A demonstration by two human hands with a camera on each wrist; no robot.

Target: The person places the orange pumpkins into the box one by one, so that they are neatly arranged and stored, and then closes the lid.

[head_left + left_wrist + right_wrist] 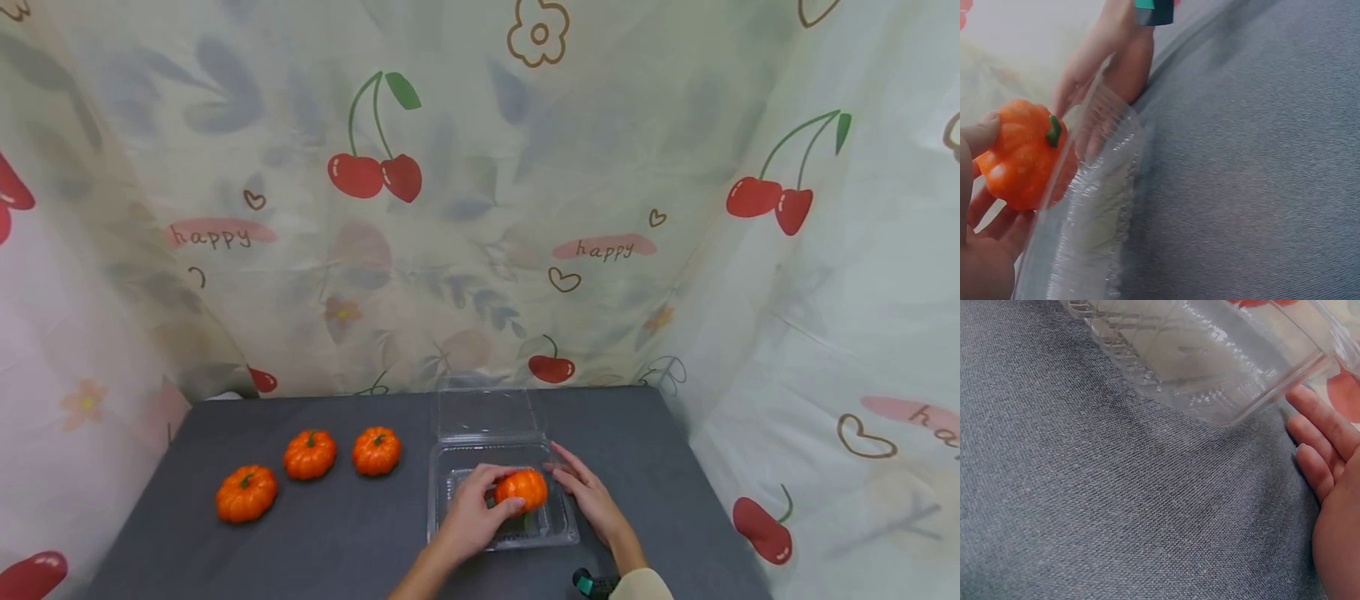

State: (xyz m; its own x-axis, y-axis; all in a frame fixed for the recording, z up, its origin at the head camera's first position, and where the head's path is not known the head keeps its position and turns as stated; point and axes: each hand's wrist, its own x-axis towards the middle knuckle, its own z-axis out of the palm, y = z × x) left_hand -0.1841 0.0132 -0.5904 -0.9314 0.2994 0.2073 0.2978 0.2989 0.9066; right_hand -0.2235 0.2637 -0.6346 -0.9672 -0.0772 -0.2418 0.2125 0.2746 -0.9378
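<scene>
My left hand (474, 514) grips a small orange toy pumpkin (522, 490) between thumb and fingers, over the clear plastic clamshell box (504, 542). In the left wrist view the pumpkin (1022, 156) is tilted, with its green stem turned sideways, close to the box's rim. The box's lid (487, 414) is folded back toward the curtain. My right hand (592, 500) lies along the box's right side, its fingers fairly straight. The right wrist view has those fingers (1322, 434) near the wall of the box (1179, 356); whether they touch it I cannot tell.
Left of the box, three more orange pumpkins stand on the dark grey cloth: one near the box (377, 451), a middle one (310, 454) and a leftmost one (247, 493). A patterned curtain (465, 208) encloses the table's back and sides.
</scene>
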